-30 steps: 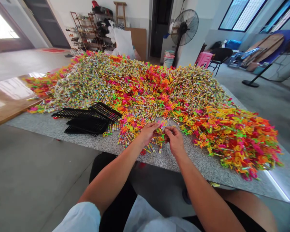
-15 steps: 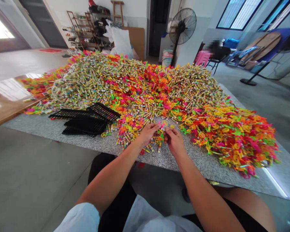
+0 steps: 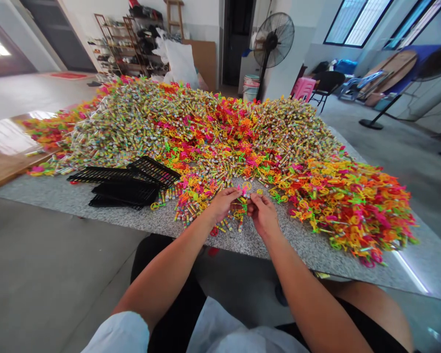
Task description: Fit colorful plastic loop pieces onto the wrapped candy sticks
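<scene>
My left hand is closed in a pinch, with a small pink plastic piece at its fingertips. Just to the right, my right hand pinches as well; what its fingers hold is too small to make out. The fingertips of both hands almost meet, above the near part of the speckled grey table. Around and under them lie short patterned tubes and looped plastic pieces in yellow, orange, pink and green. One tube lies apart below the hands.
A huge mound of patterned tubes covers the table's far side. Bright looped pieces are heaped at the right. Black grid trays lie stacked at the left. Behind stand a fan, a shoe rack and pink stools.
The view has shifted slightly, so the scene sits a little further left. Both hands keep almost the same pinching pose, fingertips close together.
</scene>
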{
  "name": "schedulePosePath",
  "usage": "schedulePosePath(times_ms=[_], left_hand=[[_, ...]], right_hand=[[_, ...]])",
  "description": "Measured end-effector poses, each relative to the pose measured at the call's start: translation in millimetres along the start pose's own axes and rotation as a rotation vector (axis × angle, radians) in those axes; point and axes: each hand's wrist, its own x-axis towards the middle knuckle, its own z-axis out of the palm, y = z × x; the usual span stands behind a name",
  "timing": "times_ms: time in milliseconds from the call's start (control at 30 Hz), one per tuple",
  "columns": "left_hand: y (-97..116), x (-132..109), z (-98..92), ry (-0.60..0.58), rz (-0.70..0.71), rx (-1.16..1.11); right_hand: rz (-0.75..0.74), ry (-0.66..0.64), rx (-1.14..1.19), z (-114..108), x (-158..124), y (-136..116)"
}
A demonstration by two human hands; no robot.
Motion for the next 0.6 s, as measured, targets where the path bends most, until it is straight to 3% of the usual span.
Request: schedulePosePath(times_ms=[133, 267, 400, 600], left_hand=[[1.9, 0.0, -1.6, -0.024, 0.038, 0.063], [1.6, 1.3, -4.1, -0.049, 0.089, 0.208], [-0.7, 2.0, -4.4, -0.012, 0.131, 0.301], [5.1, -2.1, -3.5, -0.062, 0.074, 0.329]], right_hand=[[-0.004, 0.015, 0.017, -1.9, 2.5, -2.5], [0.102, -0.021, 0.066, -5.5, 4.5, -0.6], [0.094, -0.047, 0.030, -9.4, 6.2, 1.4], [0.137, -0.085, -0.077, -15.5, 9.3, -1.6]])
